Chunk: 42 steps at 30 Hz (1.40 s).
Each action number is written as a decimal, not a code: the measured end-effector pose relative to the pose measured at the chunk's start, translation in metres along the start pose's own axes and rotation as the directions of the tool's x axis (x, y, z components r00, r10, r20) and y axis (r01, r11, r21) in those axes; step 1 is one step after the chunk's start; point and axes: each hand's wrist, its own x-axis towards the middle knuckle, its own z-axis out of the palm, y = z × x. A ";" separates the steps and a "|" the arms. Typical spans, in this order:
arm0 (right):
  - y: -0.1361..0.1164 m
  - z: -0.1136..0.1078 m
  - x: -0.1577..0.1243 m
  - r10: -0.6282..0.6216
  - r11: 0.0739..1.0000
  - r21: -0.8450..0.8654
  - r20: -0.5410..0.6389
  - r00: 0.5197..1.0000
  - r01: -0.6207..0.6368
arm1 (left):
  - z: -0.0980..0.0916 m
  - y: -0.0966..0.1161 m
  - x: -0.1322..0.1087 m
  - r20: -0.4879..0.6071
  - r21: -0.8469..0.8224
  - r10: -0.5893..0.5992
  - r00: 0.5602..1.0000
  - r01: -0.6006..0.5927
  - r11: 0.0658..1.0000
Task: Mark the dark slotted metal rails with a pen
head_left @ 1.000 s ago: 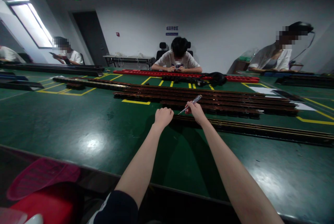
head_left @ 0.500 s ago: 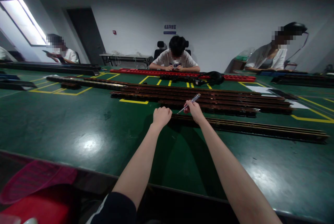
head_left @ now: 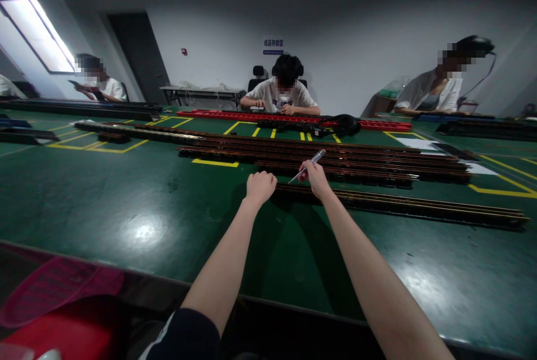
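A slim screwdriver (head_left: 312,160) with a clear handle is pinched in my right hand (head_left: 315,177), its shaft slanting down to the left. The tip lies close over the left end of a long dark rail (head_left: 403,204) with gold-coloured edges. My left hand (head_left: 260,187) is closed at that same end of the rail, fingers curled away from me. It seems to hold the rail end, though the fingertips are hidden. Behind both hands lies a stack of long dark rails (head_left: 335,153) with reddish-brown edges.
The green table (head_left: 104,197) bears yellow tape markings. Farther back lie a red slotted rail (head_left: 377,125) and a heap of black cables (head_left: 339,124). A person (head_left: 285,91) sits opposite, with others at left and right. A pink basket (head_left: 62,287) stands below the near edge.
My right hand and the screwdriver have shifted slightly to the right along the rail. My left hand stays put. The person opposite has raised the head and moved the hands apart.
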 end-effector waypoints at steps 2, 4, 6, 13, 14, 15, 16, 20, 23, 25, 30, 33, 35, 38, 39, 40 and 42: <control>0.000 0.000 0.000 -0.005 1.000 -0.002 0.009 1.000 0.005 | 0.000 0.001 0.000 -0.006 0.015 -0.001 1.000 0.001 1.000; -0.001 0.000 0.000 -0.005 1.000 -0.006 0.024 1.000 0.005 | 0.000 0.001 0.000 -0.015 0.036 -0.005 1.000 0.005 0.999; -0.003 0.001 -0.001 0.007 1.000 -0.005 0.028 1.000 -0.006 | -0.001 0.002 -0.001 -0.029 0.056 -0.007 1.000 0.009 0.998; -0.005 0.001 -0.002 0.005 1.000 -0.004 0.035 0.999 -0.005 | 0.001 0.004 -0.001 -0.054 0.001 -0.006 0.999 0.006 1.000; -0.004 0.001 -0.002 -0.002 1.000 -0.010 0.041 0.999 0.003 | 0.001 0.005 0.000 -0.063 -0.002 -0.004 0.998 0.004 1.000; -0.003 0.000 -0.002 -0.010 1.000 -0.017 0.048 0.999 0.011 | 0.001 0.006 0.000 -0.072 -0.003 0.001 0.997 -0.001 1.000; -0.002 0.000 -0.002 -0.019 0.999 -0.027 0.049 0.999 0.020 | 0.002 0.008 0.000 -0.080 -0.004 0.007 0.997 -0.007 1.000; 0.001 -0.002 -0.003 -0.050 0.993 -0.108 0.056 0.997 0.056 | 0.006 0.016 -0.001 -0.092 0.014 0.036 0.995 -0.035 0.999; -0.001 -0.001 -0.005 -0.060 0.986 -0.154 0.047 0.997 0.066 | 0.009 0.017 -0.001 -0.083 0.030 0.044 0.996 -0.042 0.999; -0.002 0.001 -0.006 -0.051 0.984 -0.171 0.020 0.999 0.053 | 0.011 0.016 -0.001 -0.074 0.024 0.048 0.996 -0.046 0.999; -0.006 0.004 -0.009 -0.063 0.976 -0.207 0.001 0.998 0.062 | 0.008 0.015 -0.001 -0.069 0.046 0.031 0.997 -0.028 0.999; -0.008 0.004 -0.011 -0.088 0.973 -0.217 -0.011 0.996 0.083 | 0.006 0.017 -0.001 -0.058 0.063 0.018 0.998 -0.014 0.998; -0.009 0.003 -0.011 -0.092 0.974 -0.210 -0.029 0.995 0.084 | 0.005 0.017 0.000 -0.050 0.067 0.014 0.999 -0.010 0.998; -0.008 0.001 -0.011 -0.093 0.975 -0.205 -0.043 0.995 0.083 | 0.005 0.017 0.001 -0.039 0.064 0.004 0.999 -0.001 0.998; -0.008 0.001 -0.011 -0.100 0.973 -0.211 -0.039 0.994 0.089 | 0.005 0.016 0.001 -0.039 0.061 0.000 0.999 0.002 0.998; -0.008 0.000 -0.010 -0.109 0.970 -0.221 -0.036 0.993 0.099 | 0.006 0.016 0.002 -0.041 0.059 -0.005 0.999 0.007 0.998; -0.010 -0.001 -0.011 -0.129 0.959 -0.257 -0.037 0.991 0.115 | 0.007 0.014 0.003 -0.046 0.045 -0.012 0.999 0.014 0.999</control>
